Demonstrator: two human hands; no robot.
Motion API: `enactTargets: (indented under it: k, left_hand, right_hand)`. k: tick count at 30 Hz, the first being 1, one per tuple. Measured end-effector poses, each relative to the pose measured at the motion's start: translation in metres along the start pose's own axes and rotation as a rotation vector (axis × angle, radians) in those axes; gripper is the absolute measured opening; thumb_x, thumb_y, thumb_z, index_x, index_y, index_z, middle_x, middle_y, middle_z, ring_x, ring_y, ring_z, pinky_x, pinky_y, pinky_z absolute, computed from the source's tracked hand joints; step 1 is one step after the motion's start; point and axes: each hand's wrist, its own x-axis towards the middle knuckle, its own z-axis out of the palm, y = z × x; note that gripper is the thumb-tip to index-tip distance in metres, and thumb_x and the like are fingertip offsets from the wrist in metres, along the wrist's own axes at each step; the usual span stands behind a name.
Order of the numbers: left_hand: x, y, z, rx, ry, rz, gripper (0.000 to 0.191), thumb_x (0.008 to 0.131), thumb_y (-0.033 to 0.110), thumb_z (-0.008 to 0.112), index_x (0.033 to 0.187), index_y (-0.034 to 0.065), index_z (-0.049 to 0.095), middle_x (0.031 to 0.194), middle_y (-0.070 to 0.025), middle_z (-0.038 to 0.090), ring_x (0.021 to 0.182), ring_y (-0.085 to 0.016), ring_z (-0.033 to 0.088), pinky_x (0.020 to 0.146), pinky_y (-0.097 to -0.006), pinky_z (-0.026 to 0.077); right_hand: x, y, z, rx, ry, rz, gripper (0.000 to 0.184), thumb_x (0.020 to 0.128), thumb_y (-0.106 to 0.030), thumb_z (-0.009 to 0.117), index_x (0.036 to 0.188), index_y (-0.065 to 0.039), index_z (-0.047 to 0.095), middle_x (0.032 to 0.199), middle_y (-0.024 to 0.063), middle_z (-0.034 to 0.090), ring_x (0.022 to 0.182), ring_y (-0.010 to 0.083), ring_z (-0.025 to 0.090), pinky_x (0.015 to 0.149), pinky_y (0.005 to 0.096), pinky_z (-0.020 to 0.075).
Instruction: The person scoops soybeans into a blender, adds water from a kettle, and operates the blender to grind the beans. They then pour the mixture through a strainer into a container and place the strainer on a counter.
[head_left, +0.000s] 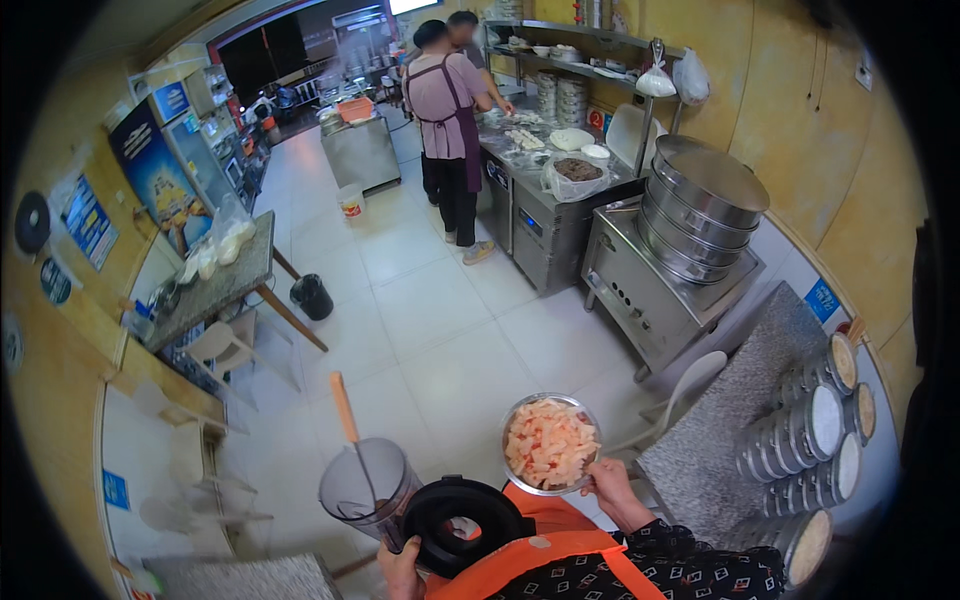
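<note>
In front of my body, my right hand (611, 487) grips the rim of a round metal bowl (513, 475). Pale orange and reddish chopped pieces (551, 442) fill it. Lower left, my left hand (403, 566) closes on a black ring-shaped lid (480, 544) with a central hole. Against that lid stands a clear blender jar (341, 491), apparently held by the same hand, though its handle is partly hidden. A utensil with a wooden handle (344, 409) leans inside the jar, and a little dark matter shows low in it. An orange apron (540, 555) covers my front.
Stacked metal steamers (795, 435) line the granite table (705, 435) at right, with a chair (694, 382) beside it. Ahead are a large steamer stack (705, 202) and two people (446, 105) at a floury worktop. A black bin (311, 296) and a bucket (351, 202) stand on the floor.
</note>
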Motion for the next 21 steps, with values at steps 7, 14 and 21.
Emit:
enactTargets:
  k: [7, 14, 21]
  left_hand:
    - [0.197, 0.075, 0.056, -0.060, -0.023, 0.034, 0.040, 0.082, 0.002, 0.060, 0.121, -0.0055, 0.056, 0.111, -0.0123, 0.064, 0.100, -0.023, 0.061, 0.094, -0.0341, 0.045]
    - [0.368, 0.168, 0.113, -0.209, 0.048, 0.157, 0.041, 0.084, 0.004, 0.062, 0.123, -0.0054, 0.054, 0.111, -0.0128, 0.064, 0.099, -0.024, 0.063, 0.090, -0.0342, 0.050]
    - [0.518, 0.256, 0.149, -0.168, 0.148, 0.089, 0.041, 0.079, 0.002, 0.072, 0.118, -0.0032, 0.060, 0.107, -0.0078, 0.066, 0.095, -0.018, 0.063, 0.090, -0.0308, 0.049]
  right_hand:
    - [0.166, -0.028, 0.107, 0.007, 0.043, -0.019, 0.017, 0.083, 0.003, 0.050, 0.091, 0.009, 0.065, 0.076, 0.0129, 0.067, 0.051, 0.0174, 0.061, 0.040, 0.0272, 0.0496]
    - [0.349, -0.112, 0.261, -0.117, -0.104, 0.056, 0.016, 0.084, -0.001, 0.054, 0.091, 0.006, 0.066, 0.077, 0.0101, 0.067, 0.053, 0.0163, 0.061, 0.042, 0.0274, 0.0498]
    - [0.499, -0.174, 0.442, -0.110, -0.275, 0.066, 0.017, 0.079, -0.003, 0.054, 0.090, 0.006, 0.063, 0.077, 0.0100, 0.065, 0.050, 0.0179, 0.058, 0.042, 0.0291, 0.0490]
